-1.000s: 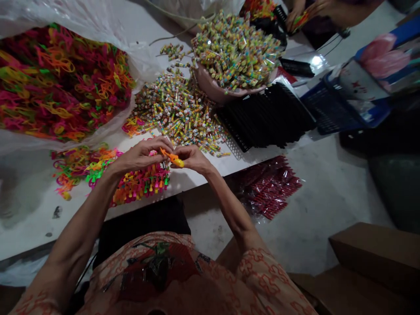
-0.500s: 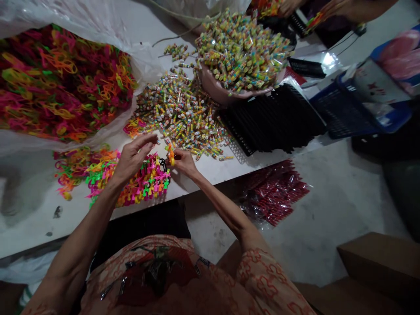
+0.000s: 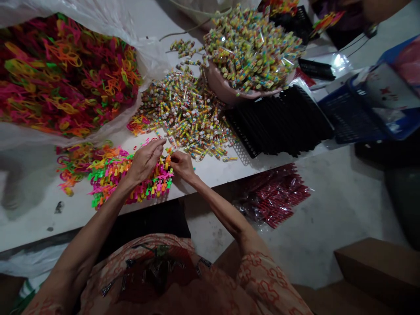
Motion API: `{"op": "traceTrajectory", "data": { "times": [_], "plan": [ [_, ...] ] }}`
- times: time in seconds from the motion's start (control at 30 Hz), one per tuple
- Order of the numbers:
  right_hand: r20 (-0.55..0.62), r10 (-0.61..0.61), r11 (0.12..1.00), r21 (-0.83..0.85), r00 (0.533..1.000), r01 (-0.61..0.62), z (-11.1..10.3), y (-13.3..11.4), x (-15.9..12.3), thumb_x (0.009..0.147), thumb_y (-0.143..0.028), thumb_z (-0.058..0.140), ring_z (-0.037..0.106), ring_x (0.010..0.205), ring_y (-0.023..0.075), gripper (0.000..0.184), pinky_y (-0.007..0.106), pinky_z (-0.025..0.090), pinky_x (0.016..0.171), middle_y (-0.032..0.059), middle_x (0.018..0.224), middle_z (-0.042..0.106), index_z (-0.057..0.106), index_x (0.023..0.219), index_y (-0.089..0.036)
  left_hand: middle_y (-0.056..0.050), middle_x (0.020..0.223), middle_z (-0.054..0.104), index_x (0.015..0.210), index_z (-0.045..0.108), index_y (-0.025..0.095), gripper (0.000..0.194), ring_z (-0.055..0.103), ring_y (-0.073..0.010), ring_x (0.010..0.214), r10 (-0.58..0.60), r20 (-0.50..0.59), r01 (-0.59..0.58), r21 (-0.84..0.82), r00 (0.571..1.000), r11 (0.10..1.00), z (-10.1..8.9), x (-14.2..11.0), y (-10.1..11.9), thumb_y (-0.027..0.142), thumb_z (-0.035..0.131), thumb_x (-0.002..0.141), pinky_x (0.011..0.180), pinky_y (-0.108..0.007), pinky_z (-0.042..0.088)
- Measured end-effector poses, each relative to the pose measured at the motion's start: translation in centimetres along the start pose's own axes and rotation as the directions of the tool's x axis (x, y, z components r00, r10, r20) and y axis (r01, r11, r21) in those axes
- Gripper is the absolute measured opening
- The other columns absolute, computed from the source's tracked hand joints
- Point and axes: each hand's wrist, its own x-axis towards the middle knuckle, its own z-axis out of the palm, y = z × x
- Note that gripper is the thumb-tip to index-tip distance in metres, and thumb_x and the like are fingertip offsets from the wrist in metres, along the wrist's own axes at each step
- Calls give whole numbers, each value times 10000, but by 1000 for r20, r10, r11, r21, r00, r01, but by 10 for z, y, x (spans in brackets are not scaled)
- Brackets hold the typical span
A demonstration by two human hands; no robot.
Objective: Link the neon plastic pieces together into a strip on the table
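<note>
My left hand (image 3: 144, 160) rests with curled fingers on top of a black rack filled with bright plastic toy pieces (image 3: 149, 181) near the front edge of the white table (image 3: 213, 170). My right hand (image 3: 182, 165) pinches an orange plastic piece (image 3: 167, 162) at the rack's right end, touching the other pieces there. Both hands meet over the rack. What, if anything, lies under the left fingers is hidden.
A clear bag of neon plastic loops (image 3: 62, 74) lies at the left. Small wrapped candy tubes (image 3: 183, 109) are spread behind the hands, and a pink bowl (image 3: 226, 89) is heaped with more. Black racks (image 3: 278, 122), a blue basket (image 3: 357, 113) and red packets (image 3: 272, 194) sit to the right.
Both hands came down from mid-air onto the rack. The orange piece held up between them a second ago now sits at the rack's right end, and the left hand closed over the rack.
</note>
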Motion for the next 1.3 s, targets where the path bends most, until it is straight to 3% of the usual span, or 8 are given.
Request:
{"op": "traceTrajectory", "data": {
  "times": [0.37,0.67,0.77,0.87,1.0,1.07,1.17,1.3],
  "plan": [
    [150,-106,988,-99,983,122,-5,5,9,723,-124,634,471,624,107,118,228,338,619,-35,618,539,582,625,-164,-103,1466,518,1382,532,191,493,508,-237,1338,84,250,-174,362,965,916,4,2,2,380,324,977,1081,-424,410],
    [240,-147,943,-261,960,209,0,6,8,735,-92,598,485,669,138,88,251,347,647,10,704,592,632,702,-166,-85,1324,647,1264,629,212,444,591,-236,1243,70,250,-155,336,966,929,10,5,-4,369,349,956,1059,-411,443],
    [263,-140,938,-274,955,213,-2,0,7,756,-103,585,484,662,132,91,247,343,645,8,716,599,654,740,-160,-83,1315,652,1226,648,208,479,586,-228,1246,72,171,-105,194,983,975,5,7,2,436,315,967,1077,-418,435],
    [305,-92,936,-298,948,187,-11,-8,6,742,-87,584,499,654,128,117,245,334,629,10,698,611,677,715,-152,-92,1371,609,1251,627,189,536,539,-212,1300,67,-34,-67,-7,997,998,-17,1,8,498,283,981,1114,-406,406],
    [212,-43,957,-272,976,101,-30,-18,5,747,-89,580,581,710,146,175,257,394,673,43,758,672,741,791,-144,-80,1285,664,1221,643,222,499,589,-222,1222,10,-171,2,68,985,998,-50,-23,1,537,352,966,1090,-422,423],
    [129,-36,988,-147,991,56,-37,-23,8,805,-148,559,625,768,155,227,268,443,713,63,853,707,759,912,-152,-86,1261,678,1202,656,230,488,596,-243,1210,1,-101,19,191,995,981,-59,-31,-10,537,367,954,1099,-472,395],
    [193,-31,998,63,981,19,-41,-30,15,827,-190,545,653,864,163,316,280,495,740,74,1023,723,742,1073,-187,-104,1351,624,1264,625,227,510,545,-266,1284,-33,128,-5,282,991,959,-60,-26,-27,514,343,951,1128,-539,322],
    [297,28,989,130,955,-69,-39,-38,21,802,-157,545,641,894,162,325,268,514,728,73,1060,716,753,1051,-184,-102,1418,570,1353,564,217,580,530,-254,1308,-42,433,-63,224,900,972,-57,-1,-41,546,322,942,1106,-458,382]
  ]
}}
